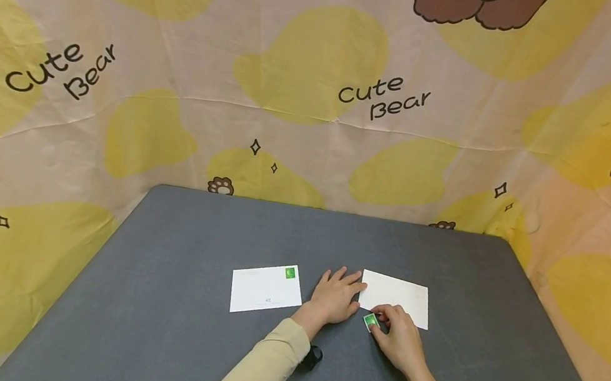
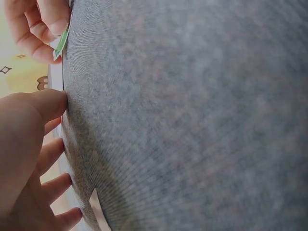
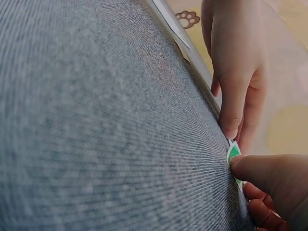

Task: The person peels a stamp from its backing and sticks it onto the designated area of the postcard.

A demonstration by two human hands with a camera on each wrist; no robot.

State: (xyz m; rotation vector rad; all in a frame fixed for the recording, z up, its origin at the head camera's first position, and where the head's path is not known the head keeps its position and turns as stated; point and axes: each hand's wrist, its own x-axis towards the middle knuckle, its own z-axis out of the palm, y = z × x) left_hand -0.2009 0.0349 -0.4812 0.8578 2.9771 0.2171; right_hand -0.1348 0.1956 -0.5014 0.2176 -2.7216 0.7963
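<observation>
Between finger and thumb, my right hand (image 1: 400,339) pinches a small green stamp (image 1: 370,322) with a white border, close over the lower left edge of a blank white envelope (image 1: 396,296). The same stamp (image 3: 234,152) shows under the right thumb in the right wrist view. My left hand (image 1: 334,297) lies spread on the table, fingers straight, its index fingertip at the envelope's left edge. To its left lies a second white envelope (image 1: 265,293), which bears a green stamp (image 1: 290,273) in its upper right corner and a small mark near its lower edge.
The grey table (image 1: 181,340) has rounded far corners. Behind it hangs a cloth (image 1: 309,59) printed with yellow patches and "cute bear" lettering. Dark straps show at both wrists, including a black band (image 1: 312,358) at the left one.
</observation>
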